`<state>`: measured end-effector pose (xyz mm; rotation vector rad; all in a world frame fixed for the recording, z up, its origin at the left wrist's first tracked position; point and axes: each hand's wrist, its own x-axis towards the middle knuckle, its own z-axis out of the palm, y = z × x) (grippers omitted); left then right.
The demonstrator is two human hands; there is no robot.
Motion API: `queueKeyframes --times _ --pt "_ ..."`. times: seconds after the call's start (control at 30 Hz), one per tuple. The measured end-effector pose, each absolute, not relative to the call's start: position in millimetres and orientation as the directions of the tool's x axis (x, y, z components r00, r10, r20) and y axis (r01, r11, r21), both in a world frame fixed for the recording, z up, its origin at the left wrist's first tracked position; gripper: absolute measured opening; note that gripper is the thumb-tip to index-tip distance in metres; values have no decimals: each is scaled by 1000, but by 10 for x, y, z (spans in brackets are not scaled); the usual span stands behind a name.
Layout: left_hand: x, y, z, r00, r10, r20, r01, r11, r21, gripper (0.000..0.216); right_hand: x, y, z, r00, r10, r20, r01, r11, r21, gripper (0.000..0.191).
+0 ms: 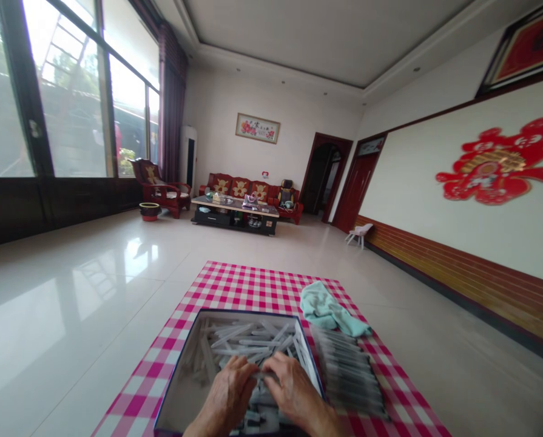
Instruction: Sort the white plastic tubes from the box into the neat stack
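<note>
Over a shallow box with a dark blue rim [248,312], my left hand [229,388] and my right hand [293,386] meet with bent, closed fingers. Between the fingertips is a small greyish translucent plastic piece [262,374], mostly covered, so its exact kind is unclear. Loose whitish translucent plastic sticks [232,334], resembling pen barrels or caps, fill the far part of the box. Small dark-and-clear pieces [255,419] lie nearer me, below my hands. Right of the box, a row of dark, pen-like sticks [350,373] lies side by side, blurred.
A pink-and-white checked cloth [134,403] covers the table under the box. A crumpled mint-green cloth [326,306] lies beyond the row of sticks. Farther off stand a low coffee table [235,220], red wooden seating [239,185] and a small stool [358,233].
</note>
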<state>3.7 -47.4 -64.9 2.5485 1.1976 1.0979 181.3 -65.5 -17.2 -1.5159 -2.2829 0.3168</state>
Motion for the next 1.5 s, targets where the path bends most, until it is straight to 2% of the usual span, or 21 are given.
queueKeyframes --times 0.27,0.43,0.6,0.7,0.83,0.97,1.07,1.17,1.3,1.4,1.5 --pt "32 -429 -673 340 756 560 729 -588 351 19 2206 -568 10 -238 940 243 688 340 -642 24" --pt "76 -504 -539 449 697 559 725 -650 229 21 2035 -562 -131 -171 973 154 596 227 -770 18" --pt "54 -465 -688 472 646 600 652 -714 255 26 1730 -511 -374 -187 976 113 439 186 -879 19" --pt "40 -397 -816 403 606 686 649 -718 253 31 1742 -485 -477 -138 982 130 572 187 -799 21" --pt "60 -347 -876 338 621 708 682 -680 271 30 1863 -521 -590 -148 978 146 829 204 -520 20" --pt "74 -345 -891 310 584 751 666 -697 266 27 1894 -559 -688 -143 986 84 899 165 -407 22" --pt "72 -350 -903 291 552 782 654 -711 258 24 1884 -552 -759 -139 987 77 914 158 -374 20" --pt "69 -354 -903 292 558 777 660 -705 259 22 1874 -543 -795 -152 983 101 908 179 -379 19" --pt "64 -351 -900 311 577 756 652 -708 272 20 1858 -540 -644 -153 963 223 870 239 -432 20" --pt "62 -344 -909 314 580 751 653 -707 273 20 1872 -521 -411 -84 931 354 780 282 -558 16" --pt "62 -334 -926 308 582 752 657 -702 275 19 1907 -477 -235 82 897 434 601 302 -740 13"
